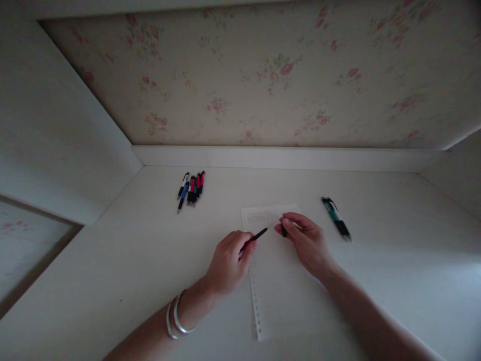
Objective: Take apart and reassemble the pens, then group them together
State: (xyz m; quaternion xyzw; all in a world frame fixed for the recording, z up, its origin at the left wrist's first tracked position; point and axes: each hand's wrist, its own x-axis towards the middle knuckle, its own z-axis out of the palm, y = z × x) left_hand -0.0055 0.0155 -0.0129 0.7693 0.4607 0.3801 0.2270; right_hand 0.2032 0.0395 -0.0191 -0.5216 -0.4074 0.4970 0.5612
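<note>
My left hand, with two silver bangles at the wrist, is closed around a pen. The pen's dark front end and thin pale tip point up and right toward my other hand; the rest is mostly covered by my fingers. Just across a small gap, my right hand pinches a short black piece, partly hidden by the fingers; it looks like a pen part. Below both hands lies a sheet of loose-leaf paper with holes down its left edge and several lines of handwriting near its top.
Several pens in pink, green, blue and white with black grips lie together at the back left of the white desk. On the right lie green and white pens side by side. A floral wall panel rises behind.
</note>
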